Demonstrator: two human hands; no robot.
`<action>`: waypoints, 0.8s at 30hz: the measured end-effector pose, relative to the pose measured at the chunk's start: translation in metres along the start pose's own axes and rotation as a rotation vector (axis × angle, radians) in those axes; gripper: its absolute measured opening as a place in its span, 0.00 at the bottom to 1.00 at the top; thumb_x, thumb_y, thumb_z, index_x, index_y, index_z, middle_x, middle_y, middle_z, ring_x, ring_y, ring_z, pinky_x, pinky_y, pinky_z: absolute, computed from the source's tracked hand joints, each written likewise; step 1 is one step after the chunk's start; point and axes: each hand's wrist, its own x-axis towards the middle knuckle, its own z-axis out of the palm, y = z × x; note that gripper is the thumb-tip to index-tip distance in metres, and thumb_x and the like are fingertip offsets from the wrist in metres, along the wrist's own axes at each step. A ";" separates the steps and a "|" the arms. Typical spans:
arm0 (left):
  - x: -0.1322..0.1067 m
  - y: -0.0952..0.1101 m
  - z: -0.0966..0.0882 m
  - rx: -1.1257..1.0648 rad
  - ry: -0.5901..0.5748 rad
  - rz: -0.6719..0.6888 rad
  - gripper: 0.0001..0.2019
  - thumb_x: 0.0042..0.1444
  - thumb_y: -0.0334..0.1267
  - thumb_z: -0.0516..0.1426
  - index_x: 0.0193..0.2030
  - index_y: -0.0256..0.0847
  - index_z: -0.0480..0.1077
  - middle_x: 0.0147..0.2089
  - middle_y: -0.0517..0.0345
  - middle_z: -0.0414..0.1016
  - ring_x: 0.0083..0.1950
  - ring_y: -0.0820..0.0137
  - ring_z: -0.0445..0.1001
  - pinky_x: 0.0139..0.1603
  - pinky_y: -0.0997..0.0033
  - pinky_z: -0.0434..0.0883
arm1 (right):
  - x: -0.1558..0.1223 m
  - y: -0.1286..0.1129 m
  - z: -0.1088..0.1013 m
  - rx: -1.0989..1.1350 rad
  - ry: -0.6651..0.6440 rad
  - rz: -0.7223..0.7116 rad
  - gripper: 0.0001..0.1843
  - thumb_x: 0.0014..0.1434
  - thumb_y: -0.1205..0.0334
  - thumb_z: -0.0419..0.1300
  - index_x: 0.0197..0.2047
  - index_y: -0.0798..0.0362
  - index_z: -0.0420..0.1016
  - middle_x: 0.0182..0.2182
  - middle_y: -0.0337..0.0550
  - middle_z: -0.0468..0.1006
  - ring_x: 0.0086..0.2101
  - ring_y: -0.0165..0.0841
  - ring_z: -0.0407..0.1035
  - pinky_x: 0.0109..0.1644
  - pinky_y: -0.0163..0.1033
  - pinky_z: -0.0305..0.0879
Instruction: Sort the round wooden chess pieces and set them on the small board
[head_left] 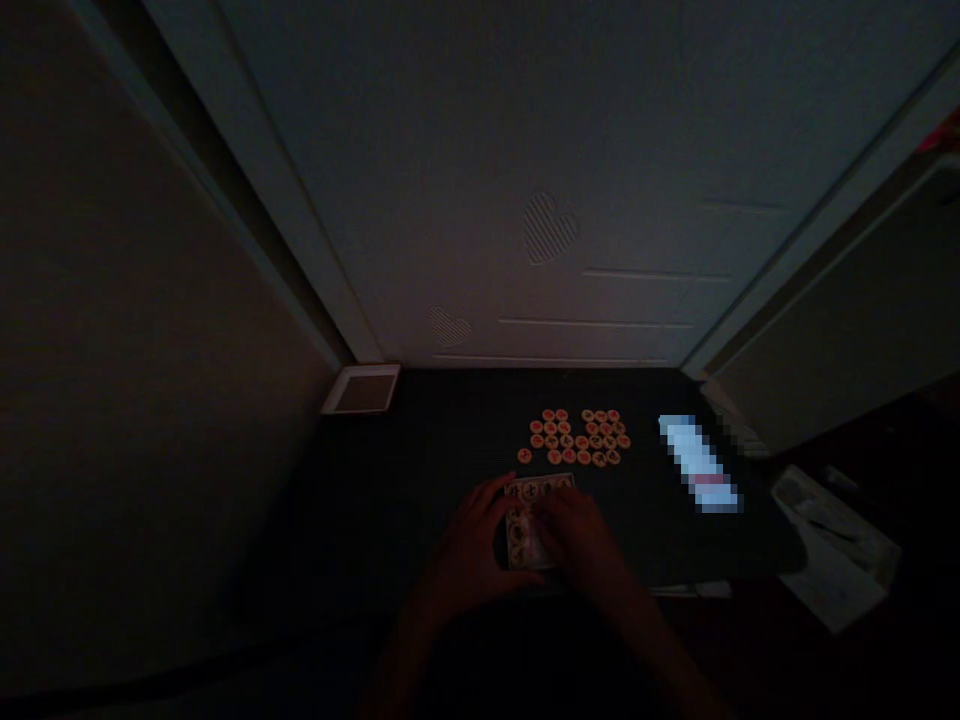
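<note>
A small white box point(517, 562) lies near the front edge of the dark table, with round Chinese chess pieces point(531, 491) along its top row and left side. My left hand point(476, 535) curves around the box's left side, fingers at its upper left corner and thumb along the bottom. My right hand point(581, 530) reaches over the box from the right, its fingers bent together down inside it. Whatever those fingertips hold is hidden in the dim light. Beyond the box, several loose Chinese chess pieces point(582, 442) with red or dark characters lie in two clusters.
The dark table point(427, 430) meets a pale panel point(420, 200) with heart patterns. A shallow tray-like box lid point(363, 390) sits at the back left. A bright, pixelated oblong point(701, 465) lies on the right. Beyond the right edge, a pale box point(836, 530) stands lower down.
</note>
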 end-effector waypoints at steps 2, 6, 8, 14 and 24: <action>0.000 0.000 -0.001 -0.005 -0.006 -0.006 0.41 0.39 0.50 0.74 0.62 0.53 0.65 0.74 0.55 0.56 0.72 0.49 0.58 0.70 0.42 0.61 | 0.000 0.000 0.000 -0.010 -0.008 0.010 0.06 0.65 0.68 0.60 0.44 0.50 0.76 0.43 0.45 0.77 0.44 0.39 0.71 0.49 0.43 0.64; 0.000 0.000 0.000 -0.012 -0.001 -0.010 0.41 0.41 0.48 0.73 0.63 0.52 0.65 0.74 0.55 0.56 0.72 0.50 0.57 0.71 0.43 0.60 | 0.002 0.002 0.003 -0.016 -0.007 0.005 0.08 0.64 0.69 0.60 0.45 0.50 0.76 0.44 0.45 0.77 0.44 0.39 0.71 0.50 0.42 0.64; 0.000 -0.001 0.001 -0.013 0.013 -0.014 0.41 0.41 0.47 0.73 0.63 0.52 0.64 0.74 0.54 0.56 0.72 0.50 0.58 0.71 0.43 0.60 | 0.002 0.004 0.004 -0.007 0.006 -0.003 0.08 0.64 0.69 0.61 0.45 0.50 0.76 0.43 0.45 0.77 0.43 0.38 0.72 0.50 0.42 0.65; -0.001 0.000 0.001 -0.010 0.010 -0.012 0.41 0.43 0.46 0.72 0.64 0.52 0.63 0.74 0.54 0.56 0.72 0.50 0.58 0.69 0.42 0.62 | -0.004 0.019 -0.004 0.064 0.099 -0.022 0.09 0.66 0.65 0.58 0.48 0.48 0.76 0.45 0.46 0.79 0.46 0.41 0.73 0.53 0.46 0.67; 0.000 0.003 -0.002 0.036 0.007 -0.011 0.39 0.48 0.47 0.70 0.66 0.51 0.63 0.74 0.52 0.56 0.71 0.49 0.59 0.68 0.41 0.62 | -0.019 0.057 -0.033 0.187 0.334 0.125 0.11 0.67 0.57 0.55 0.43 0.50 0.77 0.39 0.47 0.81 0.40 0.39 0.76 0.45 0.43 0.72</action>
